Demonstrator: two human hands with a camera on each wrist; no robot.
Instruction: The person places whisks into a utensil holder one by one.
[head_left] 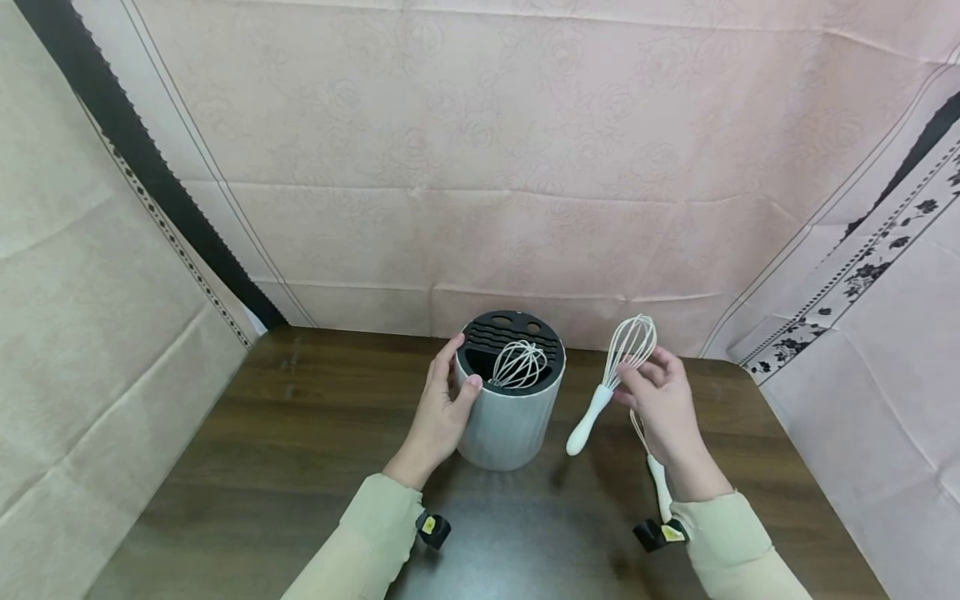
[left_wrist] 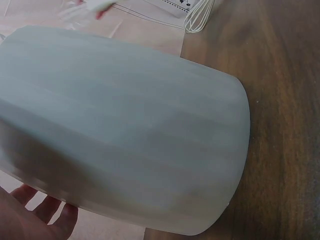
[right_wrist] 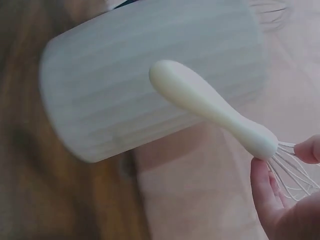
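A pale grey utensil holder (head_left: pixel 504 429) with a black slotted top stands on the table, its ribbed wall filling much of the left wrist view. My left hand (head_left: pixel 437 408) grips its left side near the rim, thumb toward the front. One whisk (head_left: pixel 519 364) stands in the holder's large opening, wire head up, its handle hidden inside. Right of the holder, my right hand (head_left: pixel 660 400) pinches a second whisk by its wires, just above the white handle (right_wrist: pixel 200 97). That handle points down toward the holder. A third whisk (head_left: pixel 658 483) lies on the table, partly hidden by my right hand and wrist.
The dark brown wooden table (head_left: pixel 300 467) ends close behind the holder. Pale patterned cloth (head_left: pixel 480 167) hangs along the back and both sides. A black wrist camera (head_left: pixel 432 529) sits on each cuff.
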